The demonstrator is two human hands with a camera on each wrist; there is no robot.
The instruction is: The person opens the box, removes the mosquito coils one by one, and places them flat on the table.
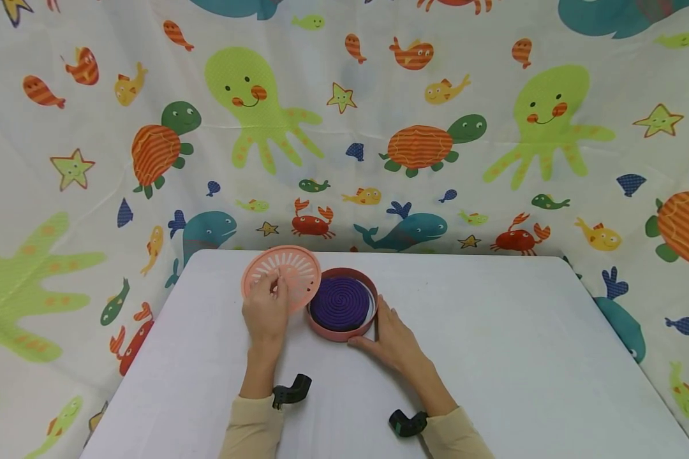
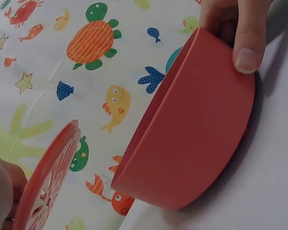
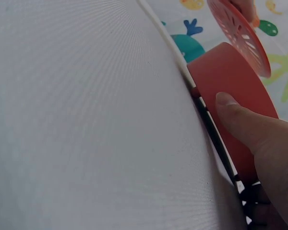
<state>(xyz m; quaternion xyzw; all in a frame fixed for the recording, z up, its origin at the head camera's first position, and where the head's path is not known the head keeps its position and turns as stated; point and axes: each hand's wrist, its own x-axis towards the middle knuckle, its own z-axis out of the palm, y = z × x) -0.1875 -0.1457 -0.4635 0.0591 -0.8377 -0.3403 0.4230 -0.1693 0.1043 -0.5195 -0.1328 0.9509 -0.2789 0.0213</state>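
A round pink mosquito coil holder [image 1: 337,333] rests on the white table, uncovered, with a purple spiral mosquito coil [image 1: 340,304] inside. Its slotted, lighter pink lid [image 1: 305,274] is raised at the holder's left. My left hand [image 1: 266,312] pinches the lid near its middle; in the left wrist view the lid [image 2: 43,187] stands apart from the holder [image 2: 192,124]. On the holder's right side, my right hand [image 1: 399,341] grips the wall, thumb at the front and fingers farther back. The right wrist view has that thumb [image 3: 235,112] pressed against the wall.
The white table [image 1: 494,331] spreads out on both sides. Behind it hangs a cloth curtain [image 1: 333,146] printed with sea animals. A black camera mount sits on the left wrist [image 1: 291,390], and another on the right wrist [image 1: 407,423].
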